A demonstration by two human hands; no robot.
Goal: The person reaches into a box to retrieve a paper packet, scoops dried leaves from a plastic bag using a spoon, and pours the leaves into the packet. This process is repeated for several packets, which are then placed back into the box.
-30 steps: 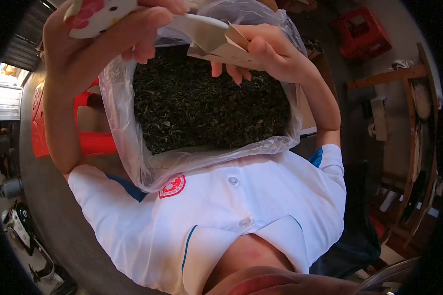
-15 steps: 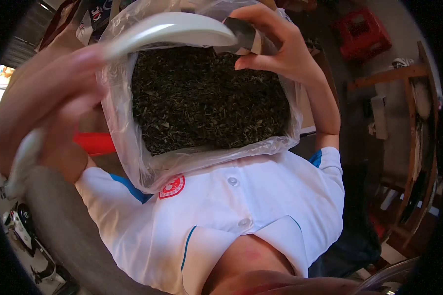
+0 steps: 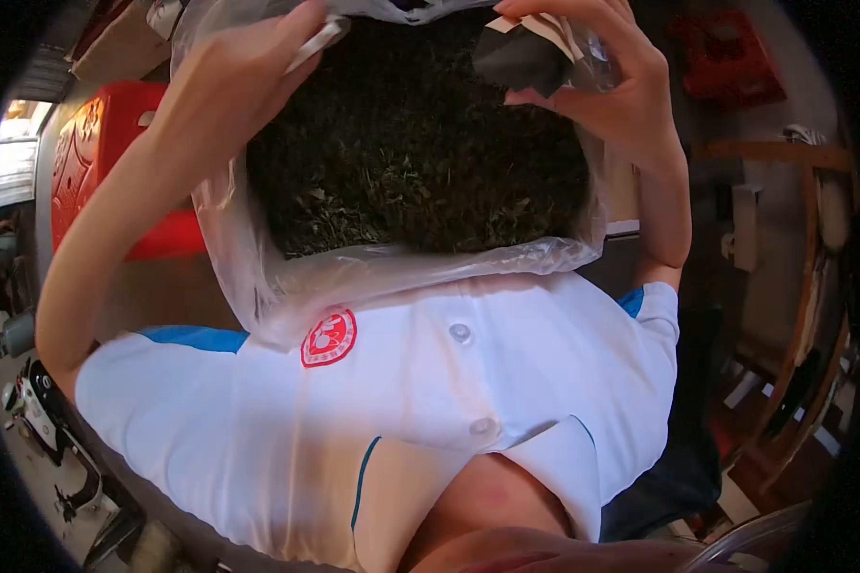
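My left hand (image 3: 258, 72), at the upper left over the dried leaves, is closed around a white scoop (image 3: 320, 40). Only a short piece of the scoop shows by the fingers; the rest is hidden. At the upper right, my right hand (image 3: 621, 81) grips a small pouch (image 3: 524, 59) between thumb and fingers. Its dark grey side faces me, with tan edges above. Dark dried leaves (image 3: 411, 181) fill a large clear plastic bag (image 3: 430, 263) that lies open below both hands.
A red plastic stool (image 3: 115, 143) stands left of the bag. At the far right are a red crate (image 3: 731, 59) and a wooden rack (image 3: 803, 248). A white scooter (image 3: 57, 430) is at the lower left. A dark bag or cloth (image 3: 674, 449) lies at the lower right.
My left hand has swung up and right with the scoop, away from the pouch's mouth to above the leaves. My right hand has shifted slightly right, still holding the pouch, which is now tilted.
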